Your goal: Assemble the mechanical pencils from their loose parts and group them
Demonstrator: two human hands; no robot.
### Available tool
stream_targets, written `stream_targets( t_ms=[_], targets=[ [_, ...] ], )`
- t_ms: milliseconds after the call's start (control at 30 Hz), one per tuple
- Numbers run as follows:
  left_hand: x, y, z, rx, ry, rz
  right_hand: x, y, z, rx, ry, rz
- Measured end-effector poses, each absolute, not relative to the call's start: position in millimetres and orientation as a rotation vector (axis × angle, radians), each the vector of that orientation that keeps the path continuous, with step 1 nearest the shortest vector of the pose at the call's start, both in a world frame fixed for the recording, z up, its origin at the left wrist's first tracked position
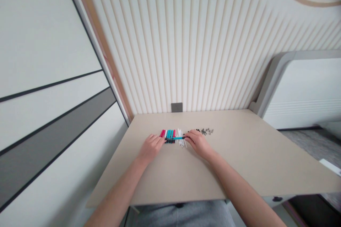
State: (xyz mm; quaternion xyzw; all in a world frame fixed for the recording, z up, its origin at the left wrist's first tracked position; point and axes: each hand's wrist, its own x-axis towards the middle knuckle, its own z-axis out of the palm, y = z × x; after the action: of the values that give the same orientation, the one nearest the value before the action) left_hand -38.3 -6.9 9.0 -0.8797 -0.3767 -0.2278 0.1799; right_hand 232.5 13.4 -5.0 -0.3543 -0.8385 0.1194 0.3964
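Note:
A teal and black pen (177, 138) lies level between my hands, just above the desk. My left hand (152, 145) is closed on its black end, and my right hand (197, 141) pinches the other end by a dark tip. Behind the pen is a row of pink, white and teal pen barrels (170, 133), with dark parts along its near side. Thin white sticks (180, 133), which look like pen refills, are bunched right of the barrels. Beyond my right hand sit small black parts (204, 131) and small grey parts (210, 131), too small to make out.
The beige desk (170, 181) meets a ribbed white wall (186, 42) with a dark socket (177, 107). A white and grey cabinet (53, 120) stands at the left. To the right is a white headboard (303, 88). A drawer knob (277, 199) shows under the desk's front edge.

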Motion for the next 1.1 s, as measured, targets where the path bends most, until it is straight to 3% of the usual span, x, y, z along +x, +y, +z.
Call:
stream_targets(
  t_ms=[1100],
  targets=[
    [-35.6, -3.6, 4.4, -2.405, -1.233, -0.84, 233.2, 11.0, 1.6, -0.886, -2.031, 0.446]
  ],
)
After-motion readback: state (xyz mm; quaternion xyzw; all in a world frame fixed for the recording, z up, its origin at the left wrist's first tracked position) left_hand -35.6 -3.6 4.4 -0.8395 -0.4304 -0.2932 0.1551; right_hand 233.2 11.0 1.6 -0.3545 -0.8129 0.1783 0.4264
